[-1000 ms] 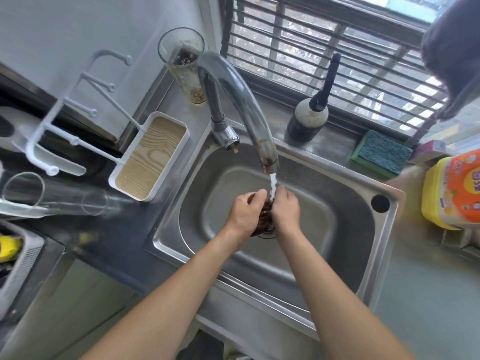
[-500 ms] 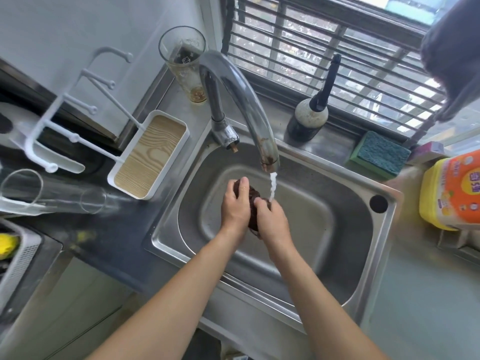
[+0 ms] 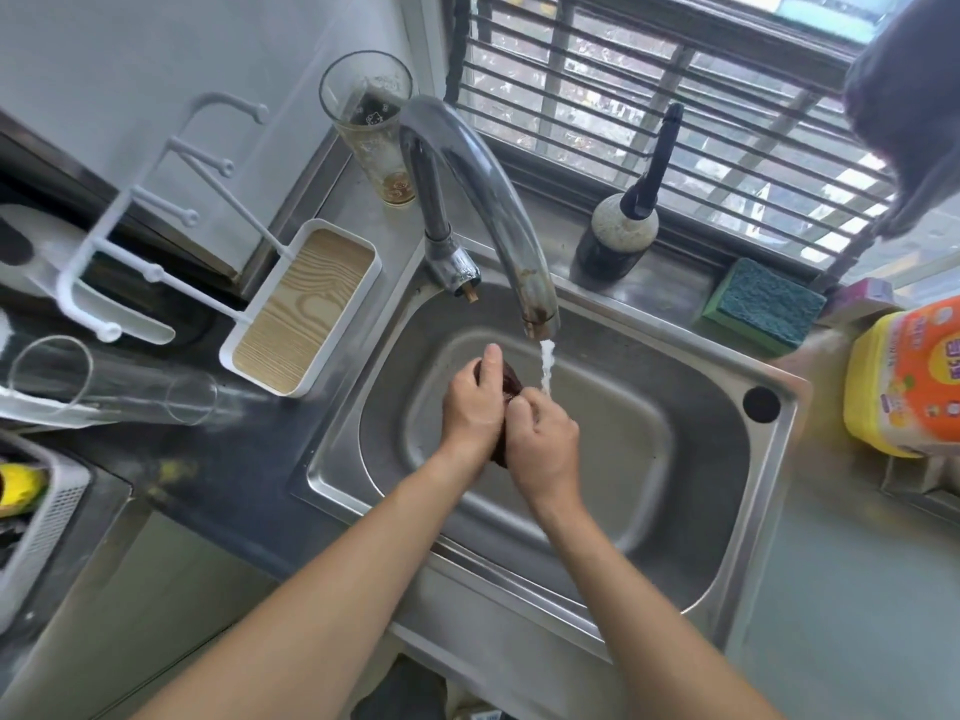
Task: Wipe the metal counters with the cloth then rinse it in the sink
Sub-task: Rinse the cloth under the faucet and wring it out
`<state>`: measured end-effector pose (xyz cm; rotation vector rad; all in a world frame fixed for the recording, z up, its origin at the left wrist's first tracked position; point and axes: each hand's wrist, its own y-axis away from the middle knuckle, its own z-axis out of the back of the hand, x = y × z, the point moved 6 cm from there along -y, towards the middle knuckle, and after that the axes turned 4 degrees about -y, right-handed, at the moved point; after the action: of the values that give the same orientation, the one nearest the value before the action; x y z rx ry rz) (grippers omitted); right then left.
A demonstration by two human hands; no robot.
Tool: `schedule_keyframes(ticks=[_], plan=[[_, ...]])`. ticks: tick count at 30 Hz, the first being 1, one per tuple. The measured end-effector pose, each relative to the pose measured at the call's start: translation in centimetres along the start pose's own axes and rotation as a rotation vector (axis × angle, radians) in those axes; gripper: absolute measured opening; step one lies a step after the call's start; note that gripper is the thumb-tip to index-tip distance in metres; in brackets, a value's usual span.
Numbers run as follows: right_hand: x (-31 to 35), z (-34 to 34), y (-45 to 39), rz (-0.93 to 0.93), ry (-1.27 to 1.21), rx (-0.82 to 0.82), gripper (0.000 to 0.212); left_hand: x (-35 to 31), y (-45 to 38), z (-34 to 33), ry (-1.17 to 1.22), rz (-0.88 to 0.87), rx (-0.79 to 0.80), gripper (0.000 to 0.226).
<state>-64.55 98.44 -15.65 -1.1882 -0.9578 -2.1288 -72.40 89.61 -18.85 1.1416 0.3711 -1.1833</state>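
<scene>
Head view: both hands over basin of stainless steel sink (image 3: 727, 537), below curved chrome faucet (image 3: 483, 200). Left hand (image 3: 475, 407) and right hand (image 3: 545, 441) pressed together, fingers of each curled round dark brown wadded cloth (image 3: 511, 379) squeezed between them. Thin white water stream (image 3: 546, 366) falls from faucet spout, just right of cloth, onto right hand's knuckles. Green scouring sponge (image 3: 761, 306) on ledge right of faucet; tall clear drinking glass (image 3: 371, 122) left of faucet.

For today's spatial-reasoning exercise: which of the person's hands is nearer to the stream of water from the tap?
Right. The right hand has its knuckles just beside the water stream, while the left hand grips the dark cloth farther to the stream's left.
</scene>
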Motion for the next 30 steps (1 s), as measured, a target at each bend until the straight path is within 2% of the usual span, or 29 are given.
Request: schedule_keyframes(ticks=[3, 5, 8, 10, 12, 14, 17, 20, 22, 24, 26, 28, 30], plan=[[-2.0, 1.5, -4.0, -0.240, 0.007, -0.097, 0.034, -0.5, 2.9, -1.7, 0.063, -0.075, 0.120, 0.043], [-2.5, 2.2, -4.7, -0.297, -0.068, -0.172, 0.032, -1.2, 3.6, -2.3, 0.065, -0.121, 0.179, 0.045], [-1.0, 1.5, -1.9, -0.132, -0.071, -0.165, 0.034, -1.6, 1.5, -1.4, 0.078, -0.093, 0.149, 0.043], [0.3, 0.5, 0.5, 0.002, -0.101, -0.088, 0.030, -1.2, 0.0, -0.6, 0.121, -0.018, 0.106, 0.041], [0.3, 0.4, 0.4, 0.012, -0.075, -0.085, 0.031, -0.5, 0.1, -0.8, 0.146, 0.038, 0.112, 0.039], [-1.1, 1.1, -1.7, -0.113, -0.043, -0.167, 0.037, -0.1, 1.5, -1.8, 0.134, 0.029, 0.151, 0.035], [-2.8, 2.3, -3.9, -0.342, -0.126, -0.226, 0.033, -0.1, 3.1, -2.9, 0.118, -0.054, 0.238, 0.039], [-2.2, 1.5, -2.0, -0.222, -0.127, -0.178, 0.033, -0.7, 1.9, -2.2, 0.062, -0.077, 0.220, 0.039], [-1.1, 0.5, 0.4, -0.057, -0.127, -0.094, 0.029, -0.7, 0.5, -1.4, 0.076, -0.012, 0.164, 0.037], [-0.8, 0.1, 0.6, 0.020, -0.073, -0.009, 0.030, -0.2, 0.0, -1.0, 0.112, 0.053, 0.137, 0.035], [-1.5, 0.7, -1.7, -0.078, -0.051, -0.035, 0.038, 0.0, 1.1, -1.7, 0.122, 0.049, 0.158, 0.034], [-2.8, 2.0, -4.0, -0.280, -0.143, -0.150, 0.042, -0.2, 2.8, -3.0, 0.126, -0.019, 0.238, 0.034], [-3.5, 2.5, -4.6, -0.364, -0.224, -0.244, 0.038, -0.7, 3.6, -3.7, 0.133, -0.069, 0.303, 0.035]])
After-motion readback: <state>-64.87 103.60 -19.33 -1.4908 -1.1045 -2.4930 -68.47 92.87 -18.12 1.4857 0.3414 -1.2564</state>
